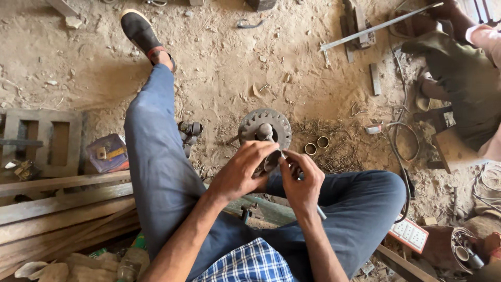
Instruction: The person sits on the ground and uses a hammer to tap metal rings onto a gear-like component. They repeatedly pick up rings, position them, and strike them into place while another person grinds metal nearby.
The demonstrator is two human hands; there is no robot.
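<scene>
I sit on a dirt floor with my legs in blue trousers spread out. My left hand (244,171) grips a small dark metal cylinder (272,161) held between my knees. My right hand (301,180) pinches a thin metal tool (319,211) whose tip meets the cylinder; its shaft runs down behind my wrist. Just beyond my hands a round toothed metal disc (265,127) with a centre hub rests on the ground.
Two metal rings (317,145) lie right of the disc, a dark metal fitting (189,131) to its left. Wooden planks (62,201) and a frame (42,141) lie at left. Another person (464,73) sits at top right beside a long metal bar (378,26). Cables (402,130) trail at right.
</scene>
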